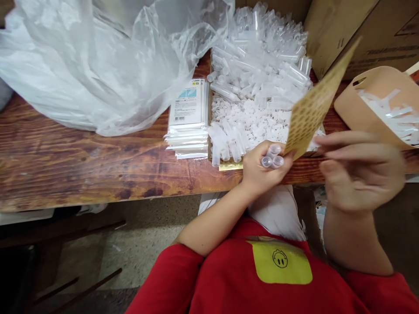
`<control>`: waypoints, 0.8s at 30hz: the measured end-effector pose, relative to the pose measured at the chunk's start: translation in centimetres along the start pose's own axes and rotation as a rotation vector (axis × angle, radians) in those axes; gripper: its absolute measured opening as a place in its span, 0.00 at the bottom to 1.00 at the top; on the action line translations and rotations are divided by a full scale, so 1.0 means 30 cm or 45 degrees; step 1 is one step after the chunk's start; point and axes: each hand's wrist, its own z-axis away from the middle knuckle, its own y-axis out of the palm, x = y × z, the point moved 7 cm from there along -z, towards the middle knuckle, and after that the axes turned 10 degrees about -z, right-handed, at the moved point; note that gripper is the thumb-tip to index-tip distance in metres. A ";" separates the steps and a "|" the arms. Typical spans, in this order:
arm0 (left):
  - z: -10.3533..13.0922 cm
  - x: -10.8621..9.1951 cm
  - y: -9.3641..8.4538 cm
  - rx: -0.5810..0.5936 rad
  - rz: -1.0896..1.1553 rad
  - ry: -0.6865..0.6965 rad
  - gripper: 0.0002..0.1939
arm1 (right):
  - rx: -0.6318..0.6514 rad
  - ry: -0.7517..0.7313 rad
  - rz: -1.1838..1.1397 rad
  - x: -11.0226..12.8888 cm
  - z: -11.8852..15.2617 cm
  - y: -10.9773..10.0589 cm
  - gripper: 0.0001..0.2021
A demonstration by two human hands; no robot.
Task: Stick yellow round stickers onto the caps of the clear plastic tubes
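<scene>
My left hand (pixel 263 172) is closed around three clear plastic tubes (pixel 271 156), their round ends facing me. It also grips the lower end of a yellow sheet of round stickers (pixel 309 111), which stands up tilted to the right. My right hand (pixel 363 168) is to the right of the sheet, slightly blurred, with thumb and fingers drawn together. Whatever may be between those fingertips is too small to make out. Beyond my hands, a shallow box holds a heap of clear tubes (pixel 262 65) and many small white plastic pieces (pixel 250 120). Several tubes (pixel 229 141) lie along its near left edge.
A stack of white printed packets (pixel 188 117) stands left of the box. A large translucent plastic bag (pixel 108 65) covers the back left of the wooden table (pixel 81 170). At right are a tan bin (pixel 366 100) with white strips and cardboard boxes (pixel 343 35).
</scene>
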 end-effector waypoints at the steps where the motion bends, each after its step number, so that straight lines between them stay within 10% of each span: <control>1: -0.002 0.004 -0.003 -0.016 0.017 -0.046 0.16 | -0.200 -0.047 0.011 -0.028 0.020 -0.058 0.10; 3: -0.003 0.009 -0.004 -0.009 0.059 -0.117 0.20 | -0.463 0.022 0.146 -0.127 0.076 -0.165 0.12; 9: 0.004 0.019 0.002 0.082 0.192 -0.227 0.22 | -0.210 0.727 -0.281 -0.431 0.195 -0.249 0.18; 19: 0.031 -0.042 0.018 0.110 0.419 -0.074 0.15 | -0.696 0.861 -0.541 -0.301 0.160 -0.228 0.17; 24: 0.014 -0.163 -0.107 0.277 0.347 0.249 0.11 | -0.985 1.017 -0.555 -0.366 0.208 -0.286 0.09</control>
